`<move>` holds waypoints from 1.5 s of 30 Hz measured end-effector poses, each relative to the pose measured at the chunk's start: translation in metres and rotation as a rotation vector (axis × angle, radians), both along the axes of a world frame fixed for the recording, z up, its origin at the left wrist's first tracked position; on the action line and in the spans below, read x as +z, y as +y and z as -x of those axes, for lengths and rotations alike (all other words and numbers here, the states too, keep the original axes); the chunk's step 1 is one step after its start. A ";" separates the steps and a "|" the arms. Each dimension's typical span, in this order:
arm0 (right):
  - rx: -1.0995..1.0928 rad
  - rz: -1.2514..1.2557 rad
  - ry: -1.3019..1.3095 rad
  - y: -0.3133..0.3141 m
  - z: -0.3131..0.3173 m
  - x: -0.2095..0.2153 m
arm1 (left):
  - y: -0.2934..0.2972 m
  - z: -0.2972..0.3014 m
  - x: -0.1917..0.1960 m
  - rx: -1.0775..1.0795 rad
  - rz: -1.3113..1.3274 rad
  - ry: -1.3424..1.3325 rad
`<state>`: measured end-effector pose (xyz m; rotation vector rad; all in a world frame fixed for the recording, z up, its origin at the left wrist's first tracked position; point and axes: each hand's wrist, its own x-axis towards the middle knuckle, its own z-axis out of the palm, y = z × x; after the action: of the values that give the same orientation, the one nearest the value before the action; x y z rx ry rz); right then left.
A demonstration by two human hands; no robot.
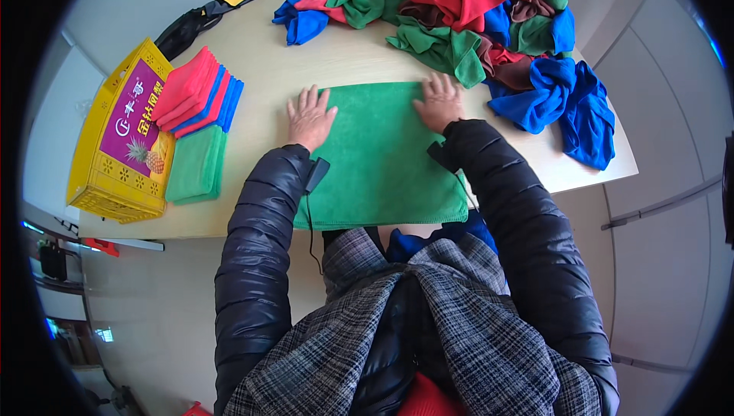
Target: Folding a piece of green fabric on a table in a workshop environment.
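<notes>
A green cloth [375, 156] lies spread flat in front of me, its near edge reaching the table's front edge. My left hand [310, 119] rests with fingers spread at the cloth's far left corner. At the far right corner, my right hand [440, 102] lies open, palm down, fingers apart. Neither hand grips anything. To the left sits a stack of folded red and blue cloths [200, 95], with folded green cloths [196, 164] in front of it.
A yellow and purple cardboard box [115, 137] stands at the table's left end. Behind it lies a black item with a yellow part [200, 24]. A large heap of crumpled red, green, blue and brown cloths [489, 26] covers the table's [260, 56] far right.
</notes>
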<state>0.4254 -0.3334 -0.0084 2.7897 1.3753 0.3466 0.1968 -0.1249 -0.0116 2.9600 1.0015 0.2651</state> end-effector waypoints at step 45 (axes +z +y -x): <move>0.307 -0.194 0.168 -0.149 0.125 -0.004 | -0.146 0.126 -0.006 -0.067 -0.013 -0.115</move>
<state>0.3002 -0.4826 -0.0124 2.8086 1.9142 0.2667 0.0707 -0.2714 -0.0173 2.9434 0.8897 0.4369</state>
